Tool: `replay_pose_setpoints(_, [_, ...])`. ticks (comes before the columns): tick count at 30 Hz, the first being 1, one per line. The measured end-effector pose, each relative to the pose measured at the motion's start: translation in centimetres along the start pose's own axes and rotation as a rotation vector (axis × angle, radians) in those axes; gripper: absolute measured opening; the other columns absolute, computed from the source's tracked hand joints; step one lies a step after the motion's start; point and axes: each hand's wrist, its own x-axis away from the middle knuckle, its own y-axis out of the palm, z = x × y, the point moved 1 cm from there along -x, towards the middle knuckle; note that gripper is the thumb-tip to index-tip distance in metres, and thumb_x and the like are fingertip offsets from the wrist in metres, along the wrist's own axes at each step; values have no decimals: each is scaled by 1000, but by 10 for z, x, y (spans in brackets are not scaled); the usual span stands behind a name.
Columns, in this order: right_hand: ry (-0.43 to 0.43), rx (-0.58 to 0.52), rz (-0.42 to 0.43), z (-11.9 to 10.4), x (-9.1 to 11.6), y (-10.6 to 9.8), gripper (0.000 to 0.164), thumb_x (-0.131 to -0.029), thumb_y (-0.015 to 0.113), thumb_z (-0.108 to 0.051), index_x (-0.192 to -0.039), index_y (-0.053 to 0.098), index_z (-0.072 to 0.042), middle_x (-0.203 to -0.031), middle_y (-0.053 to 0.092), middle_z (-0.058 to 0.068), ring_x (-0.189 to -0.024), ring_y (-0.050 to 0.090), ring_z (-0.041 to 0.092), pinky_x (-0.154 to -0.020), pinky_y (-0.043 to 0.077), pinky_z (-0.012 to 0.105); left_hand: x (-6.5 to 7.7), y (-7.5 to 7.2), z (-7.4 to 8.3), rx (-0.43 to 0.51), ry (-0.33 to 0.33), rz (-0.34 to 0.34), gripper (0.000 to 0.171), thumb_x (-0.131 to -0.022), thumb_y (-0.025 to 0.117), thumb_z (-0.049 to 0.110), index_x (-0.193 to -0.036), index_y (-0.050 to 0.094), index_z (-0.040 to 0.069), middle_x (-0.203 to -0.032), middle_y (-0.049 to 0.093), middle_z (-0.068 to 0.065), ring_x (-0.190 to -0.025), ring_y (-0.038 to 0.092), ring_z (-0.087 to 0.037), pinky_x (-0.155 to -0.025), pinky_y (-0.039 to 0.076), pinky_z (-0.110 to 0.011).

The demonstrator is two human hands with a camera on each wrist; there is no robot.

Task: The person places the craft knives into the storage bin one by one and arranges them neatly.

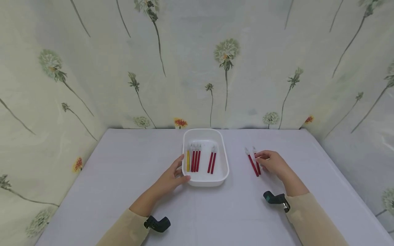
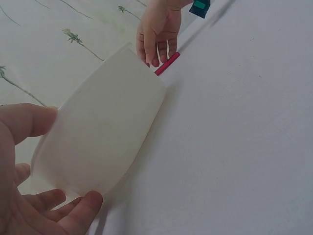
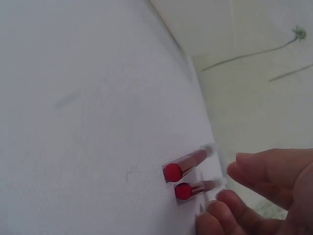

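Observation:
A white plastic tray [image 1: 205, 183] stands mid-table. My left hand [image 1: 170, 177] grips its left side, thumb at the front-left corner and fingers along the wall. Inside lie a yellow pen-like stick [image 1: 188, 161] beside a row of red sticks [image 1: 195, 161], and apart from them two more red sticks [image 1: 210, 162]; all have clear ends. To the tray's right, a red stick [image 1: 253, 165] and another red stick [image 3: 184, 191] lie side by side on the table. My right hand [image 1: 272, 164] is over the right-hand one, partly covering it; in the right wrist view, thumb and fingers stand apart near its clear tip.
The table [image 1: 123, 164] has a pale cloth. Behind and at both sides hangs a curtain [image 1: 184, 92] printed with dandelions. A black wrist camera [image 1: 157, 224] is on the left sleeve and another camera [image 1: 275, 198] on the right.

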Motion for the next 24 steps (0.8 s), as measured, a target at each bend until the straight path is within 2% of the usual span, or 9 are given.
replay_pose_setpoints(5, [24,0,-13,6,-7,3,32,-101,59,-18,-128,60,0,-110,61,18,-83,58,23,-69,52,31,0,0,1,9,6,-2,90,-91,75,28,-161,18,25,-162,28,-14,-142,40,-37,-105,43,-58])
replay_pose_setpoints(14, [-38,60,-23,10,-11,2,33,-96,66,-15,-126,63,0,-113,64,22,-80,59,21,-67,51,30,0,0,0,15,7,-1,90,-91,75,27,-161,19,25,-162,29,-14,-141,41,-37,-104,43,-58])
replay_pose_setpoints(24, [-83,118,-7,6,-9,-1,35,-88,73,-13,-119,66,1,-92,70,14,-71,61,18,-62,48,31,0,1,-3,-10,13,11,90,-91,75,28,-161,19,25,-161,30,-15,-141,41,-38,-103,44,-60])
